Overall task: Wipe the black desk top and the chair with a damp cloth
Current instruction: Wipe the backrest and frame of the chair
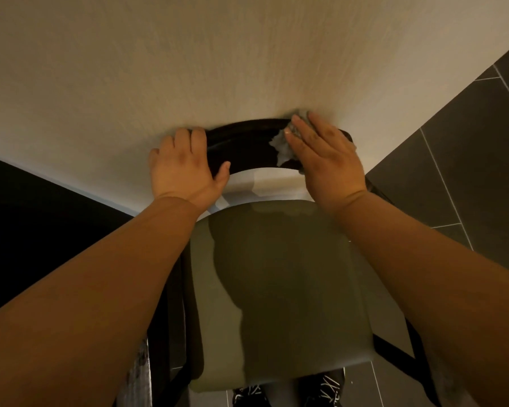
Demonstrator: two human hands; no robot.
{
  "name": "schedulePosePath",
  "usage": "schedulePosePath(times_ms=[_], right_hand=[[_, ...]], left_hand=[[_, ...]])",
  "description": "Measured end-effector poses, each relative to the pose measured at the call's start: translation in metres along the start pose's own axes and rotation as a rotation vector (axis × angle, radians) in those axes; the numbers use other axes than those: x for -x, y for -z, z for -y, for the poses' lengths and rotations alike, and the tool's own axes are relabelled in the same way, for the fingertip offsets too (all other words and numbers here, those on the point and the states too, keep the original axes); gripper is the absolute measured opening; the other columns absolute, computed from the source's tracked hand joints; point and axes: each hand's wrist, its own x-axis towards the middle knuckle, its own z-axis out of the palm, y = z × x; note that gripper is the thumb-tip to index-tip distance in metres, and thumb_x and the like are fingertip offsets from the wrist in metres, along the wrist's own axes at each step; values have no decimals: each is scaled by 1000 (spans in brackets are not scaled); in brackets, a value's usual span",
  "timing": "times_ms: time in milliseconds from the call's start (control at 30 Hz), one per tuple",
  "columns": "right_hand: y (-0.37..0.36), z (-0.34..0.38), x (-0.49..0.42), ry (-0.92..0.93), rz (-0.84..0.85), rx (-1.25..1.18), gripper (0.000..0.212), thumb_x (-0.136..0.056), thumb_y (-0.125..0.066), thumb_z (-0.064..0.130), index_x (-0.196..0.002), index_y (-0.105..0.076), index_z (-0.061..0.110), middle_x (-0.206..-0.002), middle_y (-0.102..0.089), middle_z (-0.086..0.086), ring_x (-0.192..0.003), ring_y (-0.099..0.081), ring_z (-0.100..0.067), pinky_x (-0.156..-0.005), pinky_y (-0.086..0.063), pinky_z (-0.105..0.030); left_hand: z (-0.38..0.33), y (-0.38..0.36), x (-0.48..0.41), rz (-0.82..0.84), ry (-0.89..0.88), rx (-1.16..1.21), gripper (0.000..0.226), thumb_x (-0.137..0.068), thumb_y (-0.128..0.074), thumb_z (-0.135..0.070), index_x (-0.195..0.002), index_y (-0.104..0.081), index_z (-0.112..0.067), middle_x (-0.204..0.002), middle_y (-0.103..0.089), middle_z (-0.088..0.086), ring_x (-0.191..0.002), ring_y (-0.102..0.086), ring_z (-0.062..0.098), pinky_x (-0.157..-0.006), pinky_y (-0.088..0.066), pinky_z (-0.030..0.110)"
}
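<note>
- The cloth point(282, 145), pale and crumpled, lies pressed against the black curved backrest point(247, 142) of the chair, under the right hand point(323, 160); a bunch of it sticks out past the index finger toward the left hand point(182, 165).
- The right hand lies flat on the cloth, fingers stretched out and close together, pushing it onto the right end of the backrest.
- The left hand grips the left end of the backrest: fingers curled over its top edge, thumb spread underneath along the front.
- Between the two hands runs the bare middle stretch of the backrest, which sits close against a cream wall point(218, 54).
- Below the wrists is the chair's grey-green seat point(276, 274), with shadows falling across it.
- Left of the left forearm, a black surface point(27, 215) runs along the wall.
- Right of the right forearm lies the dark tiled floor point(467, 157); near the seat's front edge, dark shoes point(321, 389) with light laces show.
</note>
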Motion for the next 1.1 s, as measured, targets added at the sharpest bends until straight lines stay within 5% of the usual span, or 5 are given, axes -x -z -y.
schedulePosePath(times_ms=[367, 533, 667, 933, 1100], right_hand=[[20, -6, 37, -337, 97, -118, 79, -88, -70, 1, -159, -34, 10, -167, -27, -11, -154, -22, -38, -123, -21, -40], [20, -9, 12, -267, 100, -120, 79, -84, -71, 1, -155, -37, 4, -157, -41, -19, -146, -34, -42, -123, -26, -42], [22, -13, 25, -451, 93, -260, 74, -92, -65, 4, -157, -33, 14, -154, -39, -14, -129, -50, -35, -108, -48, -44], [27, -15, 29, -527, 157, -337, 70, -102, -58, 20, -162, -22, 12, -152, -40, -15, -126, -52, -34, -101, -50, -43], [23, -23, 19, -513, 127, -339, 65, -102, -58, 35, -154, -36, 2, -138, -54, -21, -113, -60, -38, -96, -50, -45]], left_hand=[[0, -4, 1, 6, -17, -38, 69, -93, -55, -54, -137, -42, -3, -116, -54, 25, -97, -53, 42, -81, -42, 50], [3, -2, 6, -18, -75, -41, 81, -94, -57, -51, -156, -26, -10, -133, -47, 27, -114, -47, 45, -100, -37, 55], [-15, -3, 12, -39, -154, 1, 88, -95, -60, -42, -163, -19, -3, -159, -30, 30, -149, -25, 48, -130, -3, 50], [-93, 0, -28, 15, -576, -86, 94, -102, -48, -42, -165, 11, -6, -175, -1, 17, -162, -2, 34, -131, 9, 42], [-119, 9, -67, -72, -805, -43, 72, -98, -47, -36, -159, -35, 0, -156, -47, 20, -144, -41, 39, -126, -17, 44]])
